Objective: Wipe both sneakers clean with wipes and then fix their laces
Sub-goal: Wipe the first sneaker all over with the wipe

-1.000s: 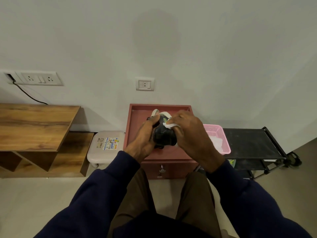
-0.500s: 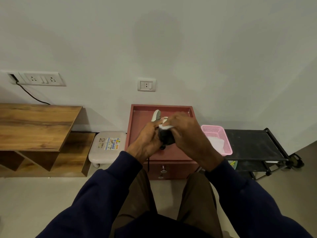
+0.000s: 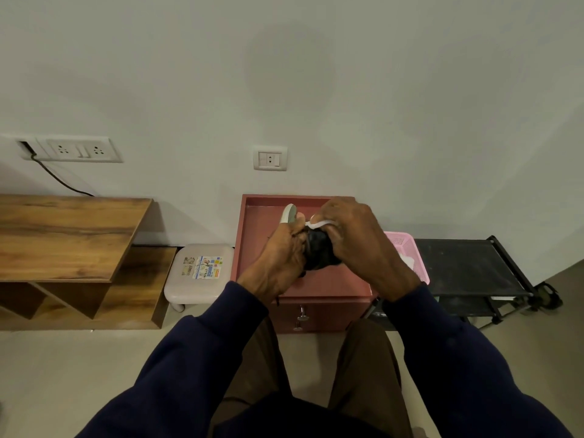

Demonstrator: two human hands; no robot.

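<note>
A black sneaker (image 3: pixel 318 252) with a pale sole is held up over the pink cabinet top (image 3: pixel 259 235), its toe pointing away from me. My left hand (image 3: pixel 278 260) grips the sneaker from its left side. My right hand (image 3: pixel 357 245) pinches a white wipe (image 3: pixel 319 223) and presses it on the upper part of the sneaker. Both hands cover most of the shoe. A second sneaker is not visible.
A pink plastic basket (image 3: pixel 407 248) holding white wipes sits right of the cabinet, beside a black shoe rack (image 3: pixel 467 267). A small white stool (image 3: pixel 199 270) stands left of the cabinet, then a wooden desk (image 3: pixel 63 235). My knees are below.
The sneaker has been turned more upright and held closer between both hands. My right hand with the wipe has shifted up along the shoe toward its sole.
</note>
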